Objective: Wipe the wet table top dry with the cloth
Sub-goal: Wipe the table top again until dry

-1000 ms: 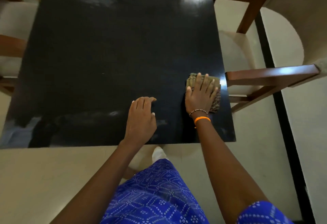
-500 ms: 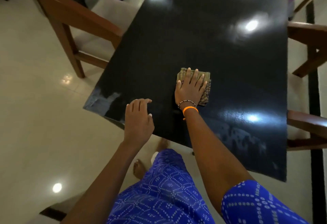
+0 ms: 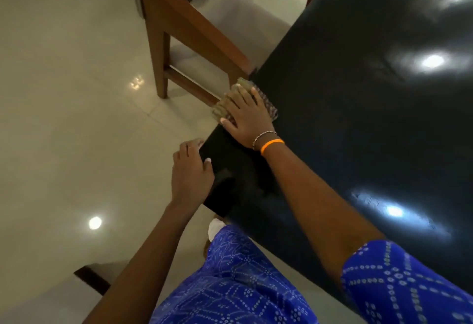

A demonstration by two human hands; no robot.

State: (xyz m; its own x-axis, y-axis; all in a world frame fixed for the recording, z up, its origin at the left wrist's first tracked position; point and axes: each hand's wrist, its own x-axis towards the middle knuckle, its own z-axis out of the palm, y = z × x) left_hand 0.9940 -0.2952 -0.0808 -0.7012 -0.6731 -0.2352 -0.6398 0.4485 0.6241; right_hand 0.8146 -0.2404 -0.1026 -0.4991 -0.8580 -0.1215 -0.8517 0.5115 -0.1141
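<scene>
Head view: one glossy black table top (image 3: 358, 106) fills the right side, showing light reflections and faint streaks near its near edge. Pale tiled floor (image 3: 64, 119) lies left. One wooden chair (image 3: 184, 29) with a pale seat stands at the table's far left edge. Right hand (image 3: 245, 116) lies flat, fingers spread, pressing one folded patterned cloth (image 3: 268, 108) on the table's left edge. Left hand (image 3: 190, 170), loosely open and holding nothing, rests at the near left corner.

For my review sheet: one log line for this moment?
right hand: flat on cloth at table top left edge | left hand: on near corner | wooden chair beside
</scene>
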